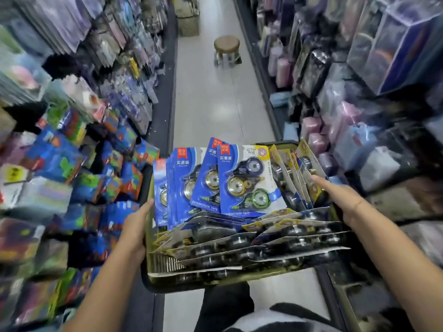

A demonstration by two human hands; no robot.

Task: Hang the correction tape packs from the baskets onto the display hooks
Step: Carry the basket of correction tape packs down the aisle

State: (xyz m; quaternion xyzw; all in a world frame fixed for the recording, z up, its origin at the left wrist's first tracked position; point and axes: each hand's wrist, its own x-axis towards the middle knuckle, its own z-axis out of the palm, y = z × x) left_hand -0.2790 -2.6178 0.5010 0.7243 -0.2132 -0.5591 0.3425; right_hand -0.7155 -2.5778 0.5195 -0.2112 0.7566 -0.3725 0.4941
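I carry a dark basket [153, 281] in front of me, full of correction tape packs. Blue-carded packs [249, 180] stand upright at its far side; several dark packs with yellow corners [251, 248] lie stacked in the near part. My left hand [136, 226] holds the basket's left side, thumb along the rim. My right hand [340, 197] holds the right side, its fingers lying against the upright yellow-edged packs [299, 168]. Display hooks with hanging blue packs [60, 159] fill the shelving on the left, blurred.
A narrow aisle of pale floor [215, 104] runs ahead between packed shelves. A round stool [226, 50] stands in the aisle farther on, and a cardboard box [188, 17] beyond it. Boxed goods [383, 56] line the right shelves.
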